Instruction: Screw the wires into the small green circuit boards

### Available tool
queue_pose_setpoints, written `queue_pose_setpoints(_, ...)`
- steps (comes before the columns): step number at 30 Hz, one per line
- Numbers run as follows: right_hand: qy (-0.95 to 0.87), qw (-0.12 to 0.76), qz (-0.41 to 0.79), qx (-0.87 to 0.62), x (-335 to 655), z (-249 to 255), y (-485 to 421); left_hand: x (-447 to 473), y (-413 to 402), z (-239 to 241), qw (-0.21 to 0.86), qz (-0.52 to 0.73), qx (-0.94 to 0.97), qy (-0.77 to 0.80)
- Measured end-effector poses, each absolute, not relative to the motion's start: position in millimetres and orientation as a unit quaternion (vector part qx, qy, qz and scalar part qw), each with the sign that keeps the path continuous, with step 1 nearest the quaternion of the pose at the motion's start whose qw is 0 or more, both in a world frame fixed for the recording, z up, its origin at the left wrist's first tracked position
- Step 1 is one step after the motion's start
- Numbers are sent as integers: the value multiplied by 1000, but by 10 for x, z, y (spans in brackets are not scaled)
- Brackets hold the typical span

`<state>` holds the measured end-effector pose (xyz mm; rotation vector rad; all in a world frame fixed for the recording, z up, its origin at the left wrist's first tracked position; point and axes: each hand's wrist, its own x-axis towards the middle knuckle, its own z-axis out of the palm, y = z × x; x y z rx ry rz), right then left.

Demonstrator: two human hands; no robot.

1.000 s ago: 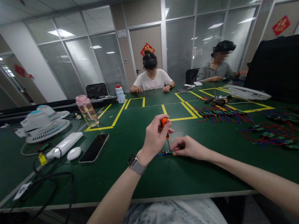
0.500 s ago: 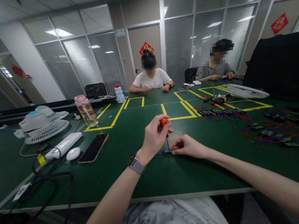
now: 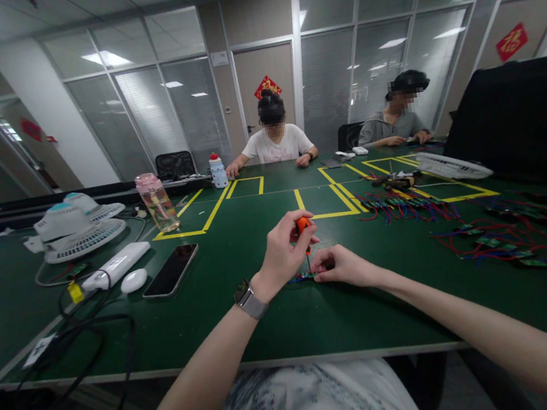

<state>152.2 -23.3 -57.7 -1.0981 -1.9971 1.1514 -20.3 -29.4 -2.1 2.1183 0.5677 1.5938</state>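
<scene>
My left hand is closed around the orange and black handle of a screwdriver, held upright. Its thin shaft points straight down at a small green circuit board lying on the green table. Red and blue wires show at the board's left end. Thumb and fingers of my right hand pinch the board's right end and steady it against the tabletop. The exact spot where the screwdriver tip meets the board is too small to make out.
Wired circuit boards lie in heaps on the right, near pliers-like tools and a keyboard. Left of me are a phone, a white mouse, a power strip, fans and a bottle. Two people sit opposite.
The screwdriver and my left hand have shifted very slightly right, with the handle turned a little. My right hand keeps its hold. The person opposite has moved a hand outward toward the small bottle.
</scene>
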Motion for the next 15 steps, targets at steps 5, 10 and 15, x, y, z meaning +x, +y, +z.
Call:
queue_pose_setpoints(5,-751,288,429,-412,1529,-588,-223,-210,-297,-14,217,573,762,210)
queue_pose_setpoints(10,-748,290,433,-411,1529,-591,-213,-213,-307,-6,203,567,773,200)
queue_pose_setpoints(15,-742,288,444,-412,1522,-576,-215,-219,-309,15,189,556,786,193)
